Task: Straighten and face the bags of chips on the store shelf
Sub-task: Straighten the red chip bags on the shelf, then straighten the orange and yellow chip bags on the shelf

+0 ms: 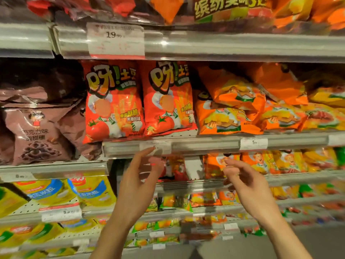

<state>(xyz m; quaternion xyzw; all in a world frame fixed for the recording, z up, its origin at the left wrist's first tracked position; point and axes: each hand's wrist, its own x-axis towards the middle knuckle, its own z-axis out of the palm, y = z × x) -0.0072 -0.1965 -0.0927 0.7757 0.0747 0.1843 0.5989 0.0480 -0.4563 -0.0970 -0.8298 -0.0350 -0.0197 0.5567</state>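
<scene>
Lower centre of the frame: the left hand (139, 176) and right hand (246, 181) are raised before the shelf edge (205, 145), fingers loosely spread, both empty. Just above the rail, at mid-frame, two red tomato-flavour chip bags (113, 101) stand upright, fronts outward, side by side. Right of them, orange chip bags (231, 109) lie tilted and heaped on one another. At the left edge, brown chocolate-flavour snack bags (39, 135) slump. Judged from appearance, the bags are light, air-filled, slick-filmed and crushable; a hold at the side edges or sealed top seam, with gentle pressure, would spare the contents.
</scene>
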